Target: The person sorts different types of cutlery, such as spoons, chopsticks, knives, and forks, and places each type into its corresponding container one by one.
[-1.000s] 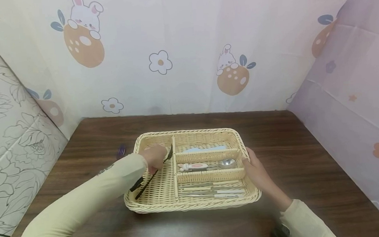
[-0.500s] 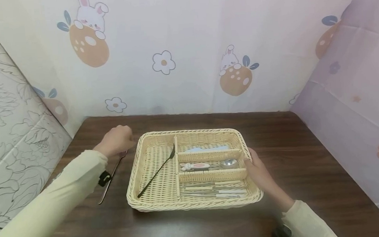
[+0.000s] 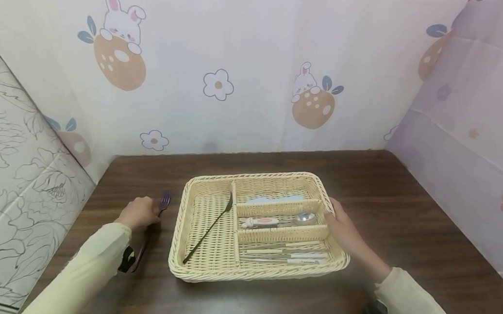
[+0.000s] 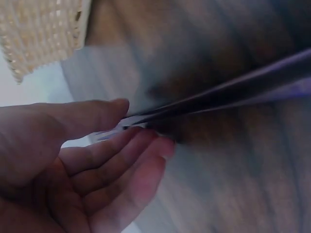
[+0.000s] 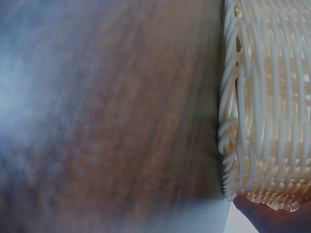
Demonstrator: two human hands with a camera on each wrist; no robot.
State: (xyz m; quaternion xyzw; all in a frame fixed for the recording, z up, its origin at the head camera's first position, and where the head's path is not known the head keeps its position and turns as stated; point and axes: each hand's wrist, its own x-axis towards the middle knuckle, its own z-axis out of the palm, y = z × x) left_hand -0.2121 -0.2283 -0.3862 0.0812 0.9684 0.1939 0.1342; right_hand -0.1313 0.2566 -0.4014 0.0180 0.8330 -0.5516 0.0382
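On the left side of the table, my left hand (image 3: 138,213) is at a purple metal fork (image 3: 165,200). In the left wrist view its thumb and fingertips pinch the slim fork handle (image 4: 233,92). My right hand (image 3: 341,222) holds the right rim of a cream woven basket (image 3: 259,273), its thumb (image 5: 248,206) at the edge. A long black piece of cutlery (image 3: 207,234) lies slanted in the large left compartment. A spoon (image 3: 305,217) with a decorated handle (image 3: 261,222) lies in the middle right compartment.
Several light-handled metal utensils (image 3: 304,255) lie in the basket's front right compartment. A pale blue-white item (image 3: 275,199) is in the back right one. The dark wood table (image 3: 261,302) meets patterned curtains (image 3: 257,117) at the back and sides.
My left hand has left the basket's left compartment, where the black cutlery now lies, moved left over the table and come down on the purple fork. The right hand stays at the rim.
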